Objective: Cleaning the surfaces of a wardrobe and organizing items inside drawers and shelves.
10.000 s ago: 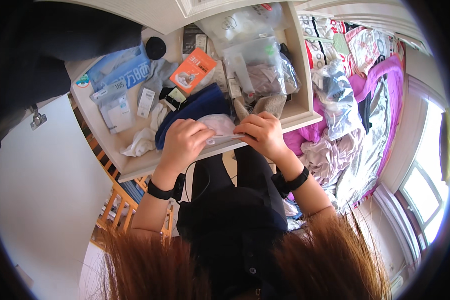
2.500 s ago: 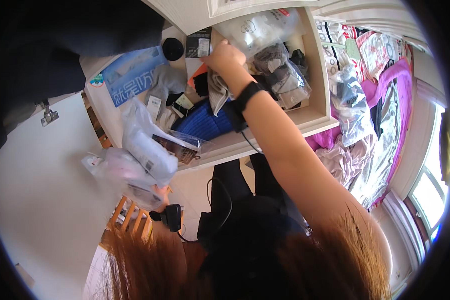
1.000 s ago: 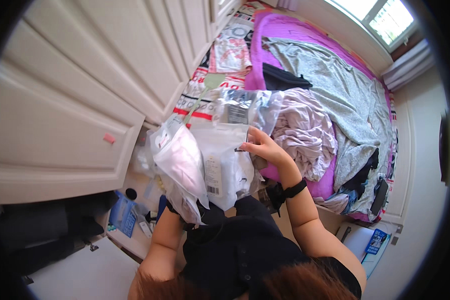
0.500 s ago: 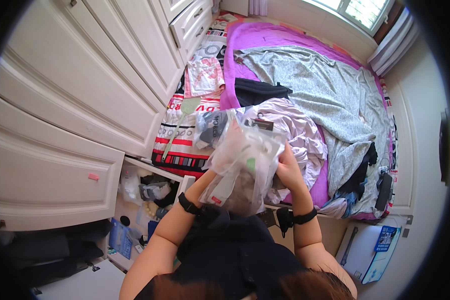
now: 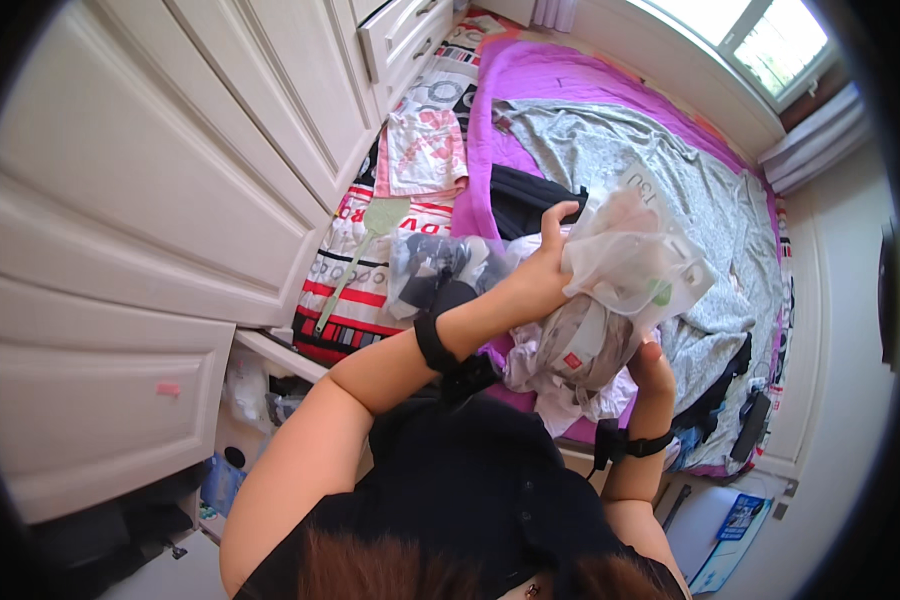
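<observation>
A frosted clear plastic bag is held up in front of me over the near side of the bed. Its upper part is whitish, with a small green mark. Lower down, greyish-brown folded contents with a small red label show through. My left hand grips the bag's left side, one finger sticking up and the others partly hidden by the plastic. At the lower right edge, my right hand has its fingers closed against the bag. Beneath lies crumpled pale pink cloth.
Another clear bag with dark contents lies left of my hands, beside a green fly swatter. A grey blanket covers a purple sheet. White cabinets stand at left, with an open drawer below.
Both hands have carried the bag to the right and tilted it. My left forearm now reaches across the front, and the view has turned slightly.
</observation>
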